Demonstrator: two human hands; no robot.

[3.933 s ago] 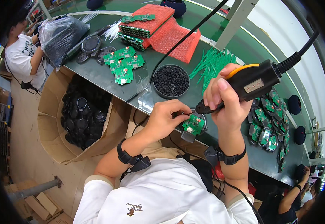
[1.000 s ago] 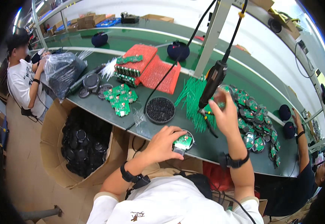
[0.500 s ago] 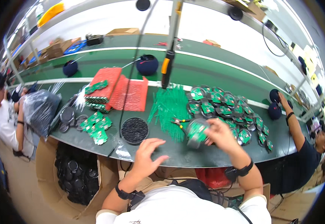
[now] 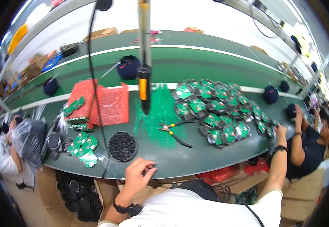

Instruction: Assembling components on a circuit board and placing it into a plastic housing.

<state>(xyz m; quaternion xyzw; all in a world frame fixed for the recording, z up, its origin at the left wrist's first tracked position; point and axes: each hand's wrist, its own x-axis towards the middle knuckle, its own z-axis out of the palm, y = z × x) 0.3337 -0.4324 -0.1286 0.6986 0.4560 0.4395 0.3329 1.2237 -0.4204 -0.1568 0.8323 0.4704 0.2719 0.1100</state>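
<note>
My left hand (image 4: pixel 139 172) hovers by the table's front edge with fingers loosely curled, thumb apart and nothing visible inside. Just beyond it is a round tub (image 4: pixel 136 148) of small black pieces (image 4: pixel 122 145). My right arm stretches far right, its hand (image 4: pixel 281 131) closed beside the end of a pile of round black parts with green circuit boards (image 4: pixel 228 133). What its fingers hold, if anything, I cannot make out. Pliers (image 4: pixel 164 127) with black-and-yellow handles lie partly over green cable ties (image 4: pixel 158 113), between tub and pile.
Red bubble wrap (image 4: pixel 113 104) and loose green boards (image 4: pixel 84 146) are at left. A power screwdriver (image 4: pixel 144 89) hangs over the table. Dark blue balls (image 4: pixel 128 68) stand along the back. Co-workers (image 4: pixel 311 142) work at both sides. Below is a carton (image 4: pixel 49 189) of black parts.
My right hand has swung far right, and the round board part it held near the pliers is gone from there. My left hand's fingers have curled in. The view has shifted.
</note>
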